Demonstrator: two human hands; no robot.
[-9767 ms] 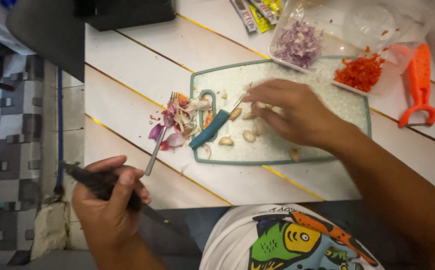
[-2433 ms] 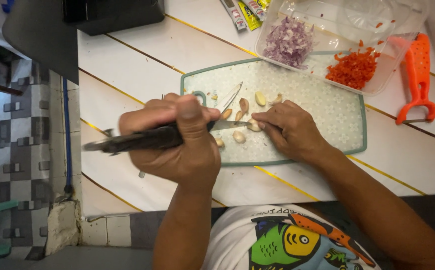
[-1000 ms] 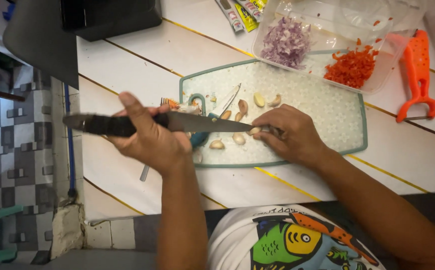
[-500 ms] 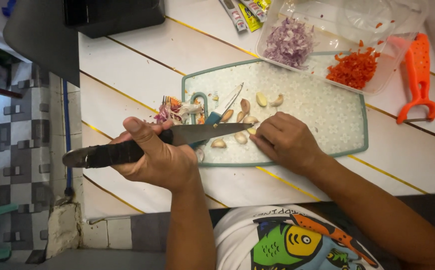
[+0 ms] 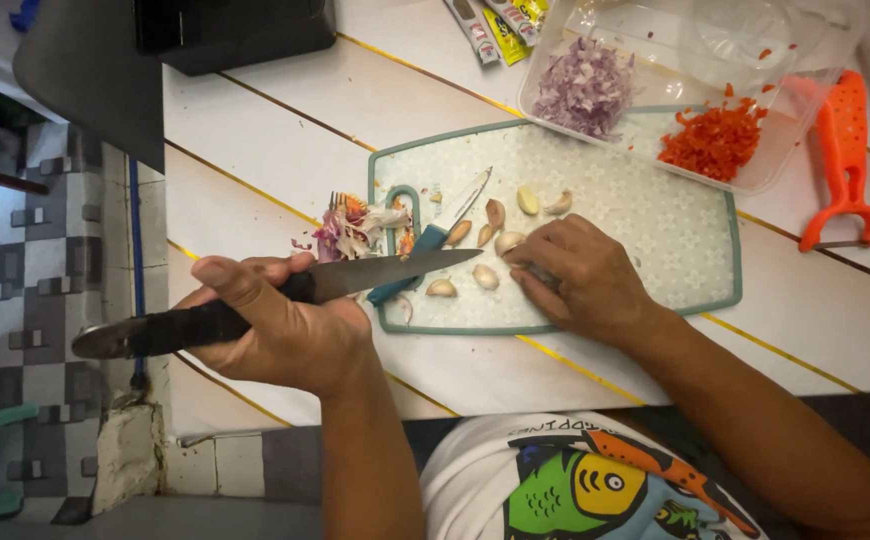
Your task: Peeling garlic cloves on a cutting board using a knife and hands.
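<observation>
A: What do your hands have right now?

B: Your left hand (image 5: 275, 330) is wrapped tight around the black handle of a large knife (image 5: 255, 305). You hold it level above the near edge of the worktop (image 5: 285, 150), its blade pointing across at the cutting board (image 5: 645, 240).

A: And the right?

B: Your right hand (image 5: 585, 275) lies palm down on the near part of the board, fingers curled and pinching a garlic clove (image 5: 540, 272). Most of that clove is hidden under the fingers.

A: What sits just around them?

B: Loose garlic cloves (image 5: 485, 277) lie on the board just beside your right fingers, between them and the knife tip. A small teal-handled knife (image 5: 435, 235) lies slanted on the board's left end, under the big blade. A heap of peelings (image 5: 355, 225) rests at the board's left edge, spilling onto the worktop.

A: Further out?

B: Toward the far edge, a clear plastic container (image 5: 655, 60) overlaps the board's far side, with chopped purple onion (image 5: 585, 85) and chopped red chilli (image 5: 715, 140) inside. An orange peeler (image 5: 840, 160) lies right of the board. Some sachets (image 5: 490, 20) sit at the far edge, and a dark box (image 5: 235, 30) stands at the far left corner.
</observation>
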